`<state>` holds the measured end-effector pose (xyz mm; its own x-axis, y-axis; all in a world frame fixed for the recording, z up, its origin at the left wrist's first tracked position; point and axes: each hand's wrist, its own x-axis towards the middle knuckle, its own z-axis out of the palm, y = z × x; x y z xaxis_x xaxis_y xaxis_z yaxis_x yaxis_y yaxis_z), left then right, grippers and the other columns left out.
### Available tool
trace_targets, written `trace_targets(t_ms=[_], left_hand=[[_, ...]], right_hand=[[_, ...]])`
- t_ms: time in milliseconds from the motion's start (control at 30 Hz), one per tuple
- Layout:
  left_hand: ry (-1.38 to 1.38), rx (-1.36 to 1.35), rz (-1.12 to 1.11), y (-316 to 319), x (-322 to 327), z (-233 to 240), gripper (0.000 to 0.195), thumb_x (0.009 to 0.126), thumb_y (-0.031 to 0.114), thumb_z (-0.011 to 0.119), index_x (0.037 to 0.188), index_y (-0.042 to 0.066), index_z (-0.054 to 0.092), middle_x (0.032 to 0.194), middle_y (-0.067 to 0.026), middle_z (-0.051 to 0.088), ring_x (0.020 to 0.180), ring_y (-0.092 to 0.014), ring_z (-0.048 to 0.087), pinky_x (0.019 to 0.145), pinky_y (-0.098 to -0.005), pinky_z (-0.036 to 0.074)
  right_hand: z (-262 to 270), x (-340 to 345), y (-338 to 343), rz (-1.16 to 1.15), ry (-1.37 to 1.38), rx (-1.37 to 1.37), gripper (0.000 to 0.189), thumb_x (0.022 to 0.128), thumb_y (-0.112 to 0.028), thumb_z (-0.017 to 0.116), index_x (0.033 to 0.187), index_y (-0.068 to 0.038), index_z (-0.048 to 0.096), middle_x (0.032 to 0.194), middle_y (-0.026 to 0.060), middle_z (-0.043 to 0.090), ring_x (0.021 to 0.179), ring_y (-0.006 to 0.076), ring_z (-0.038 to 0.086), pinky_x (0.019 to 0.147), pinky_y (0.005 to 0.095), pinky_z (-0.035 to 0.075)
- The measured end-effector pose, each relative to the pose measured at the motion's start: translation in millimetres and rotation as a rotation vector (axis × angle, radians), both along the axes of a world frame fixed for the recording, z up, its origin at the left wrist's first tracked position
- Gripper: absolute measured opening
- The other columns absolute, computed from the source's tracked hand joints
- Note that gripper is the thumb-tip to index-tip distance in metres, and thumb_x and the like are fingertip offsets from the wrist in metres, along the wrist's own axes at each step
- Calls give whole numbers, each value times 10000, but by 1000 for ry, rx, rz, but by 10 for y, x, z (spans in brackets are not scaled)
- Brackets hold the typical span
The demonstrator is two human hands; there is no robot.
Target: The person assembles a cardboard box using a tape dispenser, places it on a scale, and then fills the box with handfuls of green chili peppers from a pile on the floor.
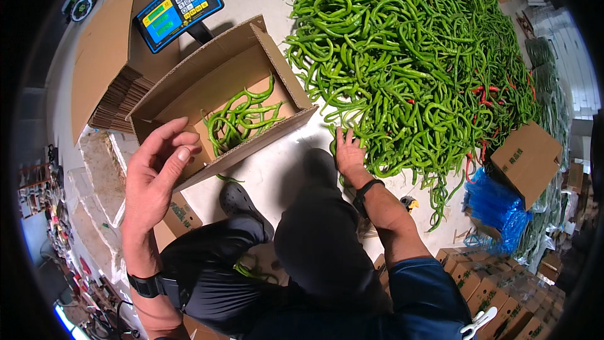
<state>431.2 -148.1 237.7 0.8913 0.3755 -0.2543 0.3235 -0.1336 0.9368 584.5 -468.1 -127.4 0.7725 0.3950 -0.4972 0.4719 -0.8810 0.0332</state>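
Note:
A large heap of long green chili peppers (391,56), with some red ones at its right side, lies on the floor in front of me. My right hand (350,152) touches the heap's near left edge, fingers spread; whether it grips a pepper is unclear. An open cardboard box (226,63) stands left of the heap, tilted in view, with a small bunch of green peppers (240,118) inside. My left hand (163,165) is raised at the box's near left corner, its fingers curled apart and nothing visible in it.
A digital scale display (178,9) stands behind the box. Flattened cartons (111,56) are stacked at left. Blue plastic bags (498,208) and a cardboard carton (526,163) lie right of the heap. Cartons (495,293) fill the lower right. One loose pepper (230,179) lies beside my shoe.

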Motion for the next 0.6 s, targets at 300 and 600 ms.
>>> trace_targets(t_ms=[300, 600], left_hand=[[12, 15, -6, 5, -66, 9, 382, 978, 75, 611, 1340, -19, 537, 1129, -85, 660, 1030, -158, 631, 925, -291, 506], [-24, 52, -28, -16, -57, 34, 363, 970, 90, 620, 1311, -24, 563, 1115, -89, 669, 1018, -150, 627, 925, -288, 494]], right_hand=[[-86, -156, -196, 179, -61, 14, 835, 858, -116, 625, 1567, -188, 192, 1525, 227, 314, 1160, 360, 586, 1023, 625, 405], [351, -46, -448, 81, 18, 258, 831, 714, -57, 681, 1468, -124, 338, 1286, 229, 488, 915, 403, 646, 847, 470, 538]])
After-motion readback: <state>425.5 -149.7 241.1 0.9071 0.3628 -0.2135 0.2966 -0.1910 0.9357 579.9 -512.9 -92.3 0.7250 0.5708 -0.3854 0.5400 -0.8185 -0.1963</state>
